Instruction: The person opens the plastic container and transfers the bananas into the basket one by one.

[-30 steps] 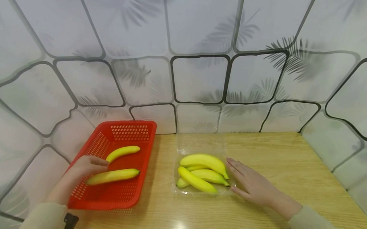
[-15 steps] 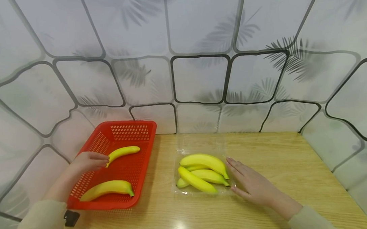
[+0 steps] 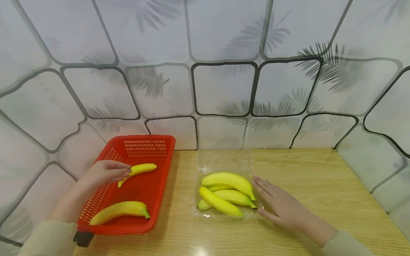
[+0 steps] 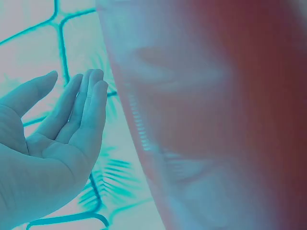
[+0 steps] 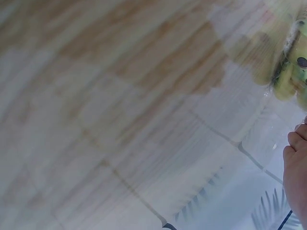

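Observation:
My left hand hovers over the red basket, its fingertips overlapping the far banana in the head view. Nothing lies in its palm in the left wrist view, where the fingers are loosely extended. A second banana rests near the front of the basket, stem to the right. With straight fingers, my right hand touches the right side of a clear plastic box whose lid lies back. Inside the box is a pile of several bananas; some are partly covered by others.
The wooden table runs back to a patterned wall, which also closes in on both sides. Slotted walls of the basket stand close to the left wall. A dark strap shows at my left wrist.
The front banana left my left hand and now lies lower in the basket. That hand has since moved up and right, toward the far banana. My right hand has stayed still.

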### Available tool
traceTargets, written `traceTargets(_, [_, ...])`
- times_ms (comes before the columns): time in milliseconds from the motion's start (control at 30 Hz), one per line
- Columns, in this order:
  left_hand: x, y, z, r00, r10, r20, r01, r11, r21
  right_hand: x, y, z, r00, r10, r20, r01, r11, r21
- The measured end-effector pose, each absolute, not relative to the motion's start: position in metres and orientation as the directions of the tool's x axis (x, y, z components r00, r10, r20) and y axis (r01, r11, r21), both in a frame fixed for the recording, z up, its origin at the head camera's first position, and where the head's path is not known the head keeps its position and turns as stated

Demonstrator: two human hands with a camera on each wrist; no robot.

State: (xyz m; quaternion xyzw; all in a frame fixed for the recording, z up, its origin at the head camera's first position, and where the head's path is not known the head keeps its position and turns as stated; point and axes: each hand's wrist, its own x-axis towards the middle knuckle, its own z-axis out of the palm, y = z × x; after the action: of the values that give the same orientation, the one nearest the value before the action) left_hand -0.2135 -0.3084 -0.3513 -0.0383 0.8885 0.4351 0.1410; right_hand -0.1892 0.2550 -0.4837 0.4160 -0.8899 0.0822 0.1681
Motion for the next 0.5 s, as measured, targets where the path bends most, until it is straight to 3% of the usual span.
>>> traceTargets(500, [-0.206, -0.271, -0.334, -0.957, 0.193, -0.217, -0.059, 0.601, 0.797, -0.188, 0.255, -0.481, -0.603, -0.714, 0.357, -0.765, 0.644, -0.003])
